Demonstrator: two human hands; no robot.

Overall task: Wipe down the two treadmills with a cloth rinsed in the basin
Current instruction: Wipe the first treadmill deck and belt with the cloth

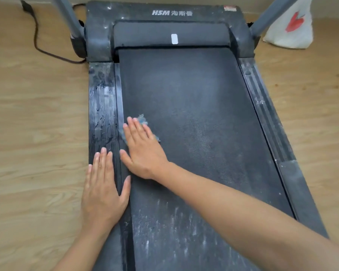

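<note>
A: Where are the hands?

B: The right hand lies flat, fingers stretched out and together, pressing a pale blue cloth onto the belt of the treadmill, close to the belt's left edge. The cloth is crumpled and mostly hidden under the palm; bits of it show past the fingertips on the far side and at the right of the hand.

A: And the left hand?

B: The left hand is spread open, palm down, holding nothing. It rests on the left side rail, nearer than the right hand, with the thumb reaching over onto the belt's edge. The two hands are just beside each other, not touching.

A: How does the treadmill look?

B: The left side rail is wet and streaked farther along. The near part of the belt carries whitish dusty streaks, and the right side rail is grey with dust. The motor cover at the far end is dusty too.

A: Anything around it?

B: Wooden floor on both sides, a black cable at the far left, and a white bag with a red mark at the far right.
</note>
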